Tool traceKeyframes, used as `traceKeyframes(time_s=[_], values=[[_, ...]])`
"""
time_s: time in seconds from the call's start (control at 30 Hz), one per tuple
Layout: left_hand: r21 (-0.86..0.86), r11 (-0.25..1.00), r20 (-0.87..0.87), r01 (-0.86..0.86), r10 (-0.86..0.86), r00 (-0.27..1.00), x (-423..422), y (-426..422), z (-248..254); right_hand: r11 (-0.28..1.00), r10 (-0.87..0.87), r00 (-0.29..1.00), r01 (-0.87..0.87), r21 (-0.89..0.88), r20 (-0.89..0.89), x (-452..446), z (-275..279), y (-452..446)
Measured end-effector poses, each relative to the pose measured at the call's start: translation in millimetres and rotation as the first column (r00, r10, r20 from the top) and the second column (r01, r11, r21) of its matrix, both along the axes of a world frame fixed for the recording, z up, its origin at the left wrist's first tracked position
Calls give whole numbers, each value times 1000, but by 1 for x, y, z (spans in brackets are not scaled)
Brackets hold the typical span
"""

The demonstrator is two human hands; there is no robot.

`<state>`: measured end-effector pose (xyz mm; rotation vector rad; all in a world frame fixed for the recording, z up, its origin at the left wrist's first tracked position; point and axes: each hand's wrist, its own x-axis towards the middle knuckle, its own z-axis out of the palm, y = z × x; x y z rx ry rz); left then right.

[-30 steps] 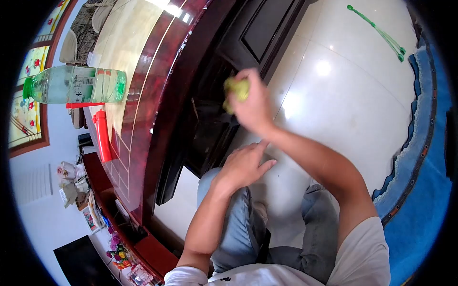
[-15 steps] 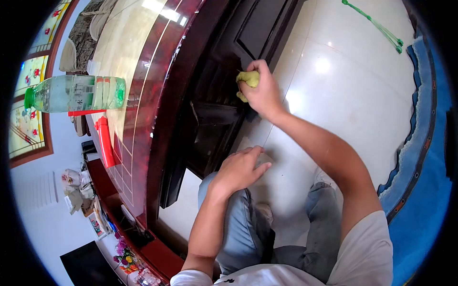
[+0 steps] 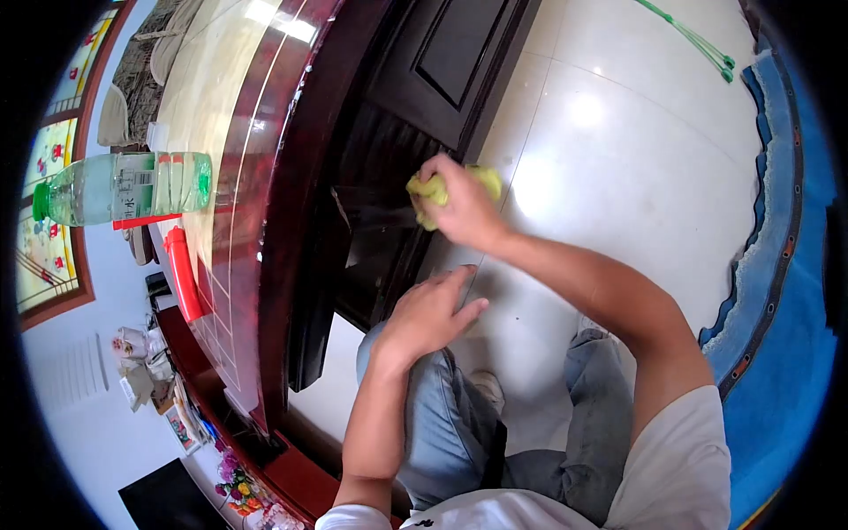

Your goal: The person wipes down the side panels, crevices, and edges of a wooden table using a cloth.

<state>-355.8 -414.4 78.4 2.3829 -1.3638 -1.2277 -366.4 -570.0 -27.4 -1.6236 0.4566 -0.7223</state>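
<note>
My right hand (image 3: 464, 205) is closed on a yellow-green cloth (image 3: 427, 196), part of which sticks out past the knuckles. The cloth is at the dark carved wooden side (image 3: 389, 146) of the table. Nearer to me, my left hand (image 3: 430, 311) is held over my knee with its fingers apart and nothing in it. The glossy reddish tabletop (image 3: 252, 168) lies to the left of both hands.
On the tabletop are a clear bottle (image 3: 124, 188) with a green cap and a red cylindrical object (image 3: 183, 274). A green stick-like thing (image 3: 693, 37) lies on the tiled floor (image 3: 618, 177). Blue fabric (image 3: 782, 353) is at the right, a red-brown cabinet (image 3: 300, 477) at lower left.
My right hand has moved with the cloth down along the table's side, towards me, since half a second ago. My left hand keeps its open pose. The whole view has shifted slightly.
</note>
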Motion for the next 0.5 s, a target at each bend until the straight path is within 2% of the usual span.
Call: traceKeyframes(time_s=[0.07,0.13,0.2,0.27,0.3,0.33,0.4,0.47,0.5], values=[[-2,1000,-18,-27,27,999,0,0,0,986,-19,987,45,162,-157,8,-12,-30],[14,999,-35,-42,42,998,-2,3,2,956,-239,965,253,151,-103,21,-19,-64],[23,999,-38,-48,49,998,1,1,4,966,-243,957,253,47,-156,25,-21,-63],[30,999,-24,-41,42,999,5,4,1,991,-103,985,114,74,-139,10,-7,-28],[28,999,-14,-37,38,999,8,3,-1,998,-62,995,64,22,-73,10,-17,-8],[10,999,-17,-37,37,999,10,0,-3,997,-22,995,29,72,-97,8,-9,4],[-8,999,-31,-36,36,999,8,0,-5,993,-93,984,103,60,-152,15,-15,-8],[-11,999,-72,-49,48,996,6,-3,-5,939,-206,961,247,240,-184,28,-12,-31],[-13,998,-94,-57,55,994,5,-4,-5,932,-175,976,206,298,-128,27,-10,-34]])
